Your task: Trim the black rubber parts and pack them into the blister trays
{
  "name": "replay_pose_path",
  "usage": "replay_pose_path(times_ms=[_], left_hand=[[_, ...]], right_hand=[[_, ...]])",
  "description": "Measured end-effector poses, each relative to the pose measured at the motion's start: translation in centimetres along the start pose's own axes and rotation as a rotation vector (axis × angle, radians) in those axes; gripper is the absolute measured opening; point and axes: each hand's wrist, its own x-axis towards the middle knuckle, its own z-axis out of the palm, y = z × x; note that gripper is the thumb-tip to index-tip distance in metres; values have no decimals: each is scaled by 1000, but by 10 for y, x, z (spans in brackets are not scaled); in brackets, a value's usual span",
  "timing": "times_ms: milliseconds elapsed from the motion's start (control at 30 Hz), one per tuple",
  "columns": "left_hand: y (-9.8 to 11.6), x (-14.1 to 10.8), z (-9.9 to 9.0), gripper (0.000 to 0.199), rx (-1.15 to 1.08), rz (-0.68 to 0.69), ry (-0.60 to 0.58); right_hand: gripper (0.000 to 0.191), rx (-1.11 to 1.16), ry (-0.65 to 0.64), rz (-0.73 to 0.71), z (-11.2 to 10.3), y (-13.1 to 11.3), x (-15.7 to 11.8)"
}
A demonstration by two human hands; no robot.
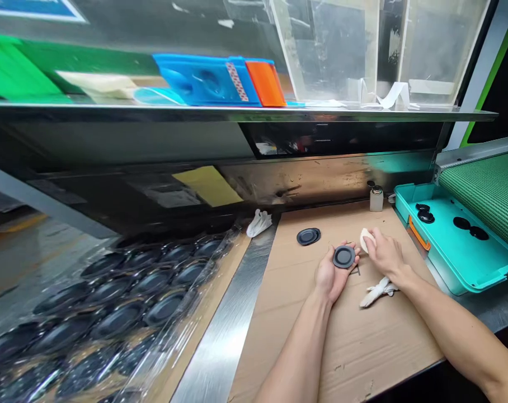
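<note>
A person works at a bench covered with a sheet of cardboard. The left hand is turned palm up toward the right half of the sheet, its thumb and fingers closed around the rim of a dark round disc that lies face up. Just beside it, nearer the bench's right edge, the right hand pinches a white pad, which is apart from the disc's face.

Another dark round piece lies toward the back edge of the cardboard, left of the hands. A white glove lies below the right wrist, and a small bottle stands close to the back right corner. Along the right edge sits a teal tray with an orange clip on its near side; several black round pieces lie in it, and a green mesh belt runs behind.

Past the left edge of the cardboard is a bare metal strip, with a crumpled white cloth at its back end. Further left, rows of dark round parts sit in clear plastic packaging.
</note>
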Motion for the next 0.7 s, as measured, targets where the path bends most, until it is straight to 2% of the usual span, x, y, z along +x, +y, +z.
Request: replay_pose_path(times_ms=[100, 233, 333, 400, 533, 633, 700], left_hand=[[3, 2, -2, 35, -18, 10, -9], [-4, 6, -4, 32, 15, 32, -38], [-11, 7, -6, 32, 88, 66, -102], [-13, 6, -8, 30, 122, 77, -101], [-12, 6, -10, 28, 91, 74, -75], [-12, 7, -9, 28, 100, 92, -81], [-13, 8, -8, 29, 112, 93, -59]], right_hand=[[32, 194, 1, -31, -3, 9, -1], [25, 421, -143, -206, 4, 4, -6], [21, 521, -163, -212, 12, -5, -9], [20, 561, -197, -209, 13, -7, -10], [14, 406, -299, -279, 3, -7, -10], [21, 196, -196, -177, -3, -9, -10], [26, 162, -138, -145, -3, -12, -10]])
